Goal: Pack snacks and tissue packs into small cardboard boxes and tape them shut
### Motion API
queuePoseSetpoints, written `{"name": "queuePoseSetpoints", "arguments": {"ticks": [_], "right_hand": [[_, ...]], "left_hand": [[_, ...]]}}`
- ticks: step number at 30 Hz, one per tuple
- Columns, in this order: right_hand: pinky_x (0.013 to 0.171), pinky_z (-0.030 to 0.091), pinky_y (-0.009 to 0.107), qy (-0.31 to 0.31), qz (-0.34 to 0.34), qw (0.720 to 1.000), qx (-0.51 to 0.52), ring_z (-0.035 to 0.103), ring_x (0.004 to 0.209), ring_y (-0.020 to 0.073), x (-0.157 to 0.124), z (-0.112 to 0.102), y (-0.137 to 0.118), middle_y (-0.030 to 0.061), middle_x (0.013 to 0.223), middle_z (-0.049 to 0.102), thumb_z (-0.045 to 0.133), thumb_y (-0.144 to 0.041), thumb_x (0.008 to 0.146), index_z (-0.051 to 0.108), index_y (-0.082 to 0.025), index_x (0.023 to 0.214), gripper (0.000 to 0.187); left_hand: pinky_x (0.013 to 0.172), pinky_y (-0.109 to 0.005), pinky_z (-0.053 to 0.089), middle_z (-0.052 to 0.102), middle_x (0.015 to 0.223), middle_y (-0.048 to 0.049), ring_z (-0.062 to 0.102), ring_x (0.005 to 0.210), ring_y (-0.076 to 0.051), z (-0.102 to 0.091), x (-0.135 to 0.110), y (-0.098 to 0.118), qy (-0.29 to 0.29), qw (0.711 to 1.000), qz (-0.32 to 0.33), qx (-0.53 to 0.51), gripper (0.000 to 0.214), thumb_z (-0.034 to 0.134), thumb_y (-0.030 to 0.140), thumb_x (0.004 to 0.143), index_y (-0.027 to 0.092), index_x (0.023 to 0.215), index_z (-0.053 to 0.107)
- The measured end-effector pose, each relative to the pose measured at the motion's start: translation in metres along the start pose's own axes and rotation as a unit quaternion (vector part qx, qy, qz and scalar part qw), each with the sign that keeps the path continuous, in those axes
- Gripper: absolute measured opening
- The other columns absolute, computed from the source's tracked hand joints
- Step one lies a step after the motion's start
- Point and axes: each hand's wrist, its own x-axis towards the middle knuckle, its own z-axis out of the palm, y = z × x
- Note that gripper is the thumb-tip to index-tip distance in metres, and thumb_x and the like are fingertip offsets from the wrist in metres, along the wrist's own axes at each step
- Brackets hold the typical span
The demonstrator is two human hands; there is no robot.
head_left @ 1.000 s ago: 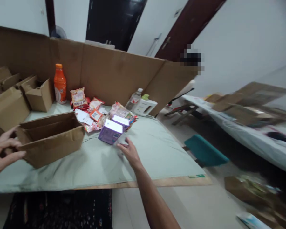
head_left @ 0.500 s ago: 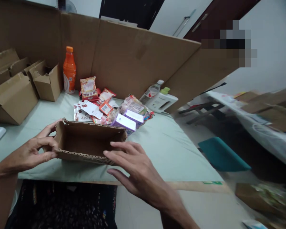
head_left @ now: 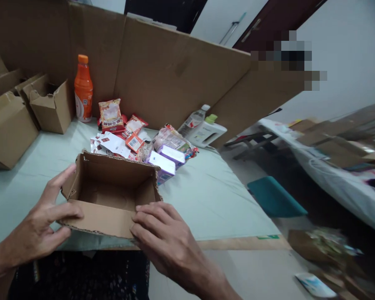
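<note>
A small open cardboard box (head_left: pixel 103 221) rests at the near side of the green-covered table, its bare inside showing and its near flap folded outward. My left hand (head_left: pixel 45 221) grips the left end of that flap, thumb below and a finger on top, while the index finger reaches up along the box's left side. On the flap's right end lies my right hand (head_left: pixel 167 237), fingers curled over the edge, thumb hidden. Just behind the box are two purple-and-white cartons (head_left: pixel 162 163) and several snack packets (head_left: pixel 111 114).
An orange drink bottle (head_left: pixel 83 89) stands at the back, beside several open cardboard boxes (head_left: pixel 9 129) on the left. A clear bottle (head_left: pixel 193 121) and a white jug (head_left: pixel 206 133) lean against the cardboard wall (head_left: pixel 156 66). Right of the table is a teal stool (head_left: pixel 275 196).
The box's near flap has folded outward toward me. My right hand has closed onto its right end, and my left hand has shifted its grip on the left. The view has turned slightly.
</note>
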Motion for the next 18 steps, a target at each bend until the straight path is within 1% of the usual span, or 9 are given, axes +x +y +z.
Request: {"name": "queuePoseSetpoints", "arguments": {"ticks": [2, 4, 6, 10, 12, 14, 16, 18], "right_hand": [[0.096, 0.052, 0.041, -0.01, -0.006, 1.0, 0.022, 0.07, 0.103, 0.0233, -0.001, -0.002, 0.0, 0.0062, 0.097, 0.079, 0.056, -0.034, 0.106, 0.071, -0.021, 0.1, 0.022], [0.098, 0.051, 0.044, -0.01, -0.007, 0.999, 0.032, 0.071, 0.106, 0.0248, -0.001, -0.007, 0.003, 0.0069, 0.1, 0.08, 0.053, -0.042, 0.107, 0.072, -0.021, 0.103, 0.028], [0.098, 0.05, 0.045, 0.002, 0.009, 1.0, 0.012, 0.071, 0.108, 0.0254, -0.001, -0.012, 0.009, 0.007, 0.103, 0.081, 0.053, -0.036, 0.107, 0.072, -0.021, 0.105, 0.025], [0.088, 0.053, 0.045, 0.032, 0.092, 0.992, -0.082, 0.071, 0.104, 0.0276, -0.007, -0.014, 0.027, 0.0083, 0.107, 0.08, 0.058, -0.026, 0.103, 0.074, -0.023, 0.108, 0.018], [0.087, 0.054, 0.046, 0.047, 0.123, 0.986, -0.106, 0.071, 0.103, 0.0285, -0.015, -0.008, 0.033, 0.009, 0.108, 0.08, 0.059, -0.026, 0.103, 0.074, -0.024, 0.108, 0.017], [0.089, 0.055, 0.048, 0.062, 0.147, 0.981, -0.113, 0.07, 0.107, 0.0298, -0.024, 0.0, 0.037, 0.011, 0.117, 0.078, 0.059, -0.027, 0.103, 0.072, -0.024, 0.112, 0.017], [0.09, 0.055, 0.049, 0.075, 0.169, 0.976, -0.113, 0.069, 0.113, 0.031, -0.033, 0.01, 0.038, 0.0133, 0.127, 0.075, 0.058, -0.028, 0.104, 0.07, -0.023, 0.118, 0.02], [0.091, 0.056, 0.05, 0.081, 0.187, 0.974, -0.103, 0.068, 0.115, 0.0312, -0.04, 0.017, 0.039, 0.0141, 0.13, 0.073, 0.056, -0.028, 0.105, 0.068, -0.022, 0.123, 0.023]], "left_hand": [[0.127, -0.05, 0.037, 0.015, 0.178, 0.0029, 0.023, 0.162, -0.031, 0.005, -0.006, 0.0, 0.006, 1.0, -0.02, -0.015, 0.036, 0.056, 0.001, 0.083, 0.026, 0.101, 0.073], [0.129, -0.051, 0.034, 0.015, 0.178, 0.0032, 0.024, 0.162, -0.032, 0.008, -0.009, -0.001, 0.021, 0.999, -0.028, -0.022, 0.035, 0.059, 0.0, 0.082, 0.027, 0.1, 0.074], [0.13, -0.051, 0.032, 0.015, 0.178, 0.0025, 0.027, 0.161, -0.031, 0.009, -0.01, -0.002, 0.034, 0.999, -0.021, -0.02, 0.033, 0.059, 0.0, 0.084, 0.026, 0.099, 0.074], [0.128, -0.048, 0.037, 0.017, 0.177, 0.0025, 0.032, 0.159, -0.028, 0.01, -0.008, -0.003, 0.048, 0.998, -0.007, -0.035, 0.034, 0.058, -0.003, 0.085, 0.025, 0.098, 0.074], [0.127, -0.049, 0.039, 0.022, 0.176, 0.0034, 0.034, 0.158, -0.028, 0.012, -0.008, -0.003, 0.058, 0.997, -0.004, -0.045, 0.038, 0.059, -0.003, 0.084, 0.027, 0.101, 0.073], [0.126, -0.049, 0.04, 0.026, 0.174, 0.0045, 0.037, 0.157, -0.027, 0.013, -0.008, -0.003, 0.057, 0.997, 0.002, -0.055, 0.04, 0.059, -0.002, 0.083, 0.03, 0.104, 0.073], [0.126, -0.048, 0.039, 0.027, 0.174, 0.0062, 0.036, 0.157, -0.026, 0.012, -0.007, -0.002, 0.05, 0.997, 0.004, -0.057, 0.039, 0.058, 0.002, 0.084, 0.032, 0.105, 0.072], [0.127, -0.048, 0.036, 0.026, 0.174, 0.0083, 0.034, 0.158, -0.025, 0.008, -0.007, -0.001, 0.037, 0.999, 0.006, -0.038, 0.039, 0.058, 0.005, 0.085, 0.035, 0.106, 0.071]]}}
